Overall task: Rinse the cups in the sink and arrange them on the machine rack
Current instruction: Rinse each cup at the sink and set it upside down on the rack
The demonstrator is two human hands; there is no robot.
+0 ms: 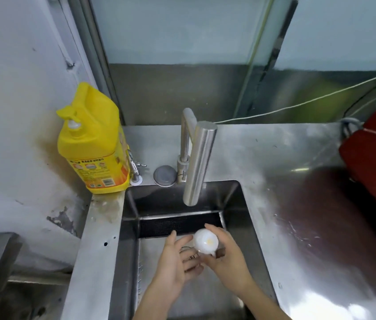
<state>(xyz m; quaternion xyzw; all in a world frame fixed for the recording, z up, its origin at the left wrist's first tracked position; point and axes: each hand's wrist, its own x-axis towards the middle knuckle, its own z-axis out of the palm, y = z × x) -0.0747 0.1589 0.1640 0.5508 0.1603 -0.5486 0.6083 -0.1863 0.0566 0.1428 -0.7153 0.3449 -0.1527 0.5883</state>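
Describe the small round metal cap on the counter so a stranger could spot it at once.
Start at the steel sink and go to its back rim, where the faucet rises. Just left of the faucet's base sits the grey cap, lying flat on the counter. It is a low disc, unlike the tall yellow detergent bottle and the small tap further left.

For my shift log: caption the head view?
Right hand holds small white cup over steel sink; left hand open.

Stained white wall (pixel 16 88) left; frosted glass panel (pixel 171 28) behind; steel counter (pixel 286 181), glare spots.
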